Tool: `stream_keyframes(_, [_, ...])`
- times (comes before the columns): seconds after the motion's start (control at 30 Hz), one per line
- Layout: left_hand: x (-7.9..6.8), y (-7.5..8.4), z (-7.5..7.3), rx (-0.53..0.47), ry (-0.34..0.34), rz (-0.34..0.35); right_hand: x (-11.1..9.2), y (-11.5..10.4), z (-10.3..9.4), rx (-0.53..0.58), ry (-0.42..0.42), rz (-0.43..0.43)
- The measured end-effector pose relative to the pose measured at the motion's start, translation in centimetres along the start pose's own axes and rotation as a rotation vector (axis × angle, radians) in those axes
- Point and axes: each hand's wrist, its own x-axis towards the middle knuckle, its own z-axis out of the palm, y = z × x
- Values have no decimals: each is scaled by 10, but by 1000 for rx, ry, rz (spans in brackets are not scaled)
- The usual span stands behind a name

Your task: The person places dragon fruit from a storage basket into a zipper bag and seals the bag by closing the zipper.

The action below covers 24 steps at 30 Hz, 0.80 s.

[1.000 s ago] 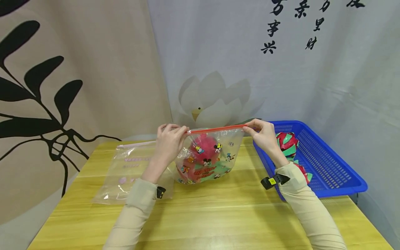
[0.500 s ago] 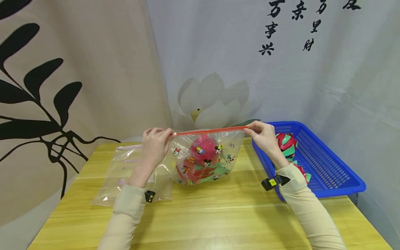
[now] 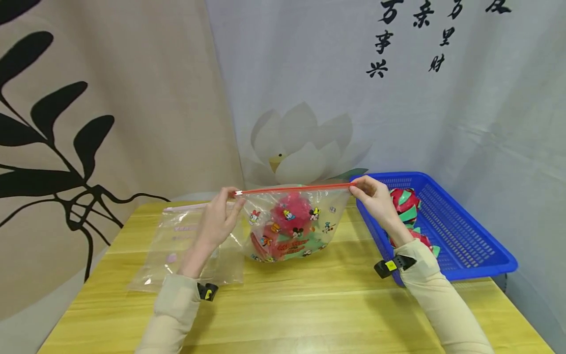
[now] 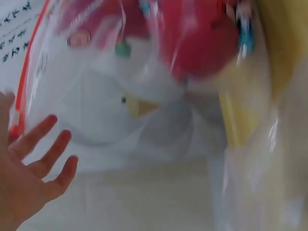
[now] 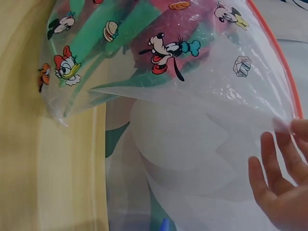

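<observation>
A clear zipper bag (image 3: 327, 211) with cartoon prints and a red zip strip stands on the table. Pink-red and green fruits like dragon fruit (image 3: 289, 216) show through its side. At the strip's left end, by the white slider (image 3: 239, 193), my left hand (image 3: 216, 219) holds the corner between thumb and index finger. The other fingers spread apart in the left wrist view. My right hand (image 3: 376, 201) pinches the strip's right end, its remaining fingers loosely bent. The strip is stretched nearly straight between both hands.
A second clear bag with a pale pink zip (image 3: 150, 265) lies flat at the left, partly behind my left arm. On the right, a blue plastic basket (image 3: 477, 236) holds red-and-green dragon fruits (image 3: 406, 202). A printed curtain (image 3: 300, 73) hangs behind the wooden table (image 3: 300, 314).
My left hand has moved left along the red strip with the slider, to the bag's corner. My right hand has stayed at the other end, shifting slightly right and down.
</observation>
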Motion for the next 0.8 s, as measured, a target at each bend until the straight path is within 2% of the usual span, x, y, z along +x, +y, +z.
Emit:
stream_keyframes(0.07, [-5, 3, 5, -144, -62, -92, -2, 3, 0, 48, -42, 14])
stream_keyframes(0.13, [-10, 5, 12, -235, -122, -168, -4, 4, 1, 94, -100, 46])
stream_keyframes(0.2, [-14, 5, 19, -296, -173, -214, -5, 5, 3, 127, -186, 92])
stream_keyframes(0.3, [-20, 2, 29, -326, -224, -249, -9, 10, 6, 164, -359, 152])
stream_keyframes(0.37, [-25, 0, 34, -321, -270, -260, -11, 14, 8, 165, -471, 151])
stream_keyframes(0.43, [-29, -2, 39, -275, -324, -265, -14, 19, 10, 159, -547, 131])
stream_keyframes(0.53, [-33, -1, 47, -190, -376, -242, -15, 22, 13, 135, -563, 81])
stream_keyframes(0.73, [-30, 4, 56, -123, -310, -178, -13, 16, 19, 22, -475, 23])
stream_keyframes(0.8, [-29, 5, 55, -107, -320, -195, -12, 13, 20, -2, -453, 28])
